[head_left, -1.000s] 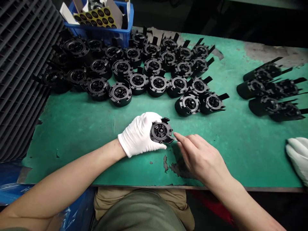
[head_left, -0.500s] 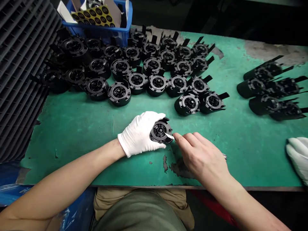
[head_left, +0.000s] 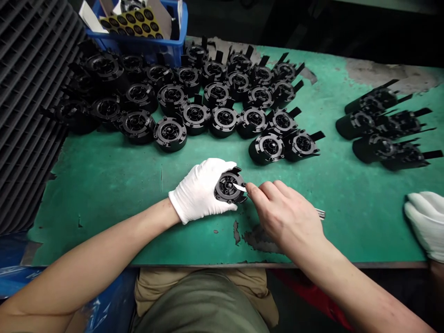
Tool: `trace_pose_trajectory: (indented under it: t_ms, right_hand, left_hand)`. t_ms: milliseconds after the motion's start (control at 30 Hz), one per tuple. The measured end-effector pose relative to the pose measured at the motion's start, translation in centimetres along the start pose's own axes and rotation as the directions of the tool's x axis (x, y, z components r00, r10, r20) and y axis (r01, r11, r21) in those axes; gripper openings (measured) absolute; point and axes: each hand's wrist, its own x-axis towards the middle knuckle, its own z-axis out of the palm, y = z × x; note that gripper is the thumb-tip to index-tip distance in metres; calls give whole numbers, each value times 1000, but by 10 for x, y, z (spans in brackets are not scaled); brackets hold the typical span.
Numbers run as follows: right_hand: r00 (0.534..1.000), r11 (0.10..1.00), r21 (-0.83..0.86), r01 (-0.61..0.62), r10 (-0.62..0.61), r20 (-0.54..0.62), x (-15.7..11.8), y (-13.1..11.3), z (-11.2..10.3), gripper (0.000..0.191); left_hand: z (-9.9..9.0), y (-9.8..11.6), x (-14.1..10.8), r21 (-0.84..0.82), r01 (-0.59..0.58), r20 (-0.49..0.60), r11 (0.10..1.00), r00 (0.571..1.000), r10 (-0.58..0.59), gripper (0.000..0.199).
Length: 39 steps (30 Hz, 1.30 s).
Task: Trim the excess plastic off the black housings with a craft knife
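Observation:
My left hand (head_left: 203, 190), in a white glove, is wrapped round a black round plastic housing (head_left: 225, 190) with a ringed face turned up. The bare right hand (head_left: 289, 215) is closed on a slim knife (head_left: 239, 187). Its pale pointed blade reaches over the inner ring of the housing; whether the tip touches cannot be made out. The silver rear end of the knife sticks out behind the hand, and the rest of the handle is hidden in the palm.
Rows of similar black housings (head_left: 169, 132) stand across the green table (head_left: 114, 194). More housings (head_left: 357, 125) are at the right. A blue bin (head_left: 149, 46) holds a yellow sticker sheet (head_left: 135, 23). At the right edge rests another person's white-gloved hand (head_left: 425, 222).
The whole view has shifted slightly. The knife tip has moved a little further inward over the housing's face. At the right edge, more of the other person's wrist shows.

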Motion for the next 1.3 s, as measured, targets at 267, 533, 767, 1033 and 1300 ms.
trace_pose_trajectory:
  t_ms: [267,533,767,1033,1300]
  right_hand:
    - [996,997,-6,-76,76,-41,-5,-6,3,34]
    - [989,986,114,-125,133,-60,-23,-8,-3,29]
    - [972,934,287,-215,234,-35,-16,-12,6,31]
    - [970,851,465,-243,222,102,-31,-2,12,32]
    - [982,949,273,-155,116,151,-25,-1,6,40]
  left_hand:
    - [2,2,1,-7,39,-20,999,999,-39,97]
    - [3,1,0,6,21,-15,1000,1000,-21,100]
    - [2,3,-4,48,15,-6,999,1000,-15,113]
    - [-5,3,-6,54,-85,46,995,996,83,105]
    - [-12,2,-2,50,-121,119,991,986,114,95]
